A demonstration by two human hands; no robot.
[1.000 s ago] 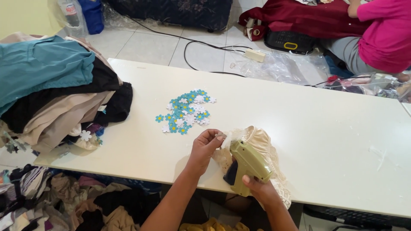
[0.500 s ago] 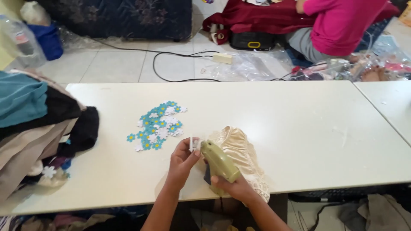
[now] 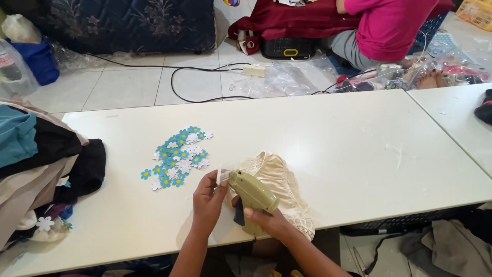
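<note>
My right hand (image 3: 269, 220) grips an olive-green tagging gun (image 3: 251, 194) by its handle, over a beige lace-edged undergarment (image 3: 279, 177) lying on the white table (image 3: 333, 138). My left hand (image 3: 209, 200) pinches a small white tag (image 3: 220, 174) and the garment's edge right at the gun's nose. A loose pile of blue and white flower-shaped paper tags (image 3: 179, 156) lies on the table just left of my hands.
A stack of folded clothes (image 3: 36, 159) fills the table's left end. A person in a pink top (image 3: 394, 25) sits on the floor beyond the table, amid plastic bags and cables (image 3: 205, 72). A second white table (image 3: 461, 118) adjoins at right.
The view has shifted left and closer. My hands keep the gun and garment together; the left hand has come to pinch the tag against the gun's nose.
</note>
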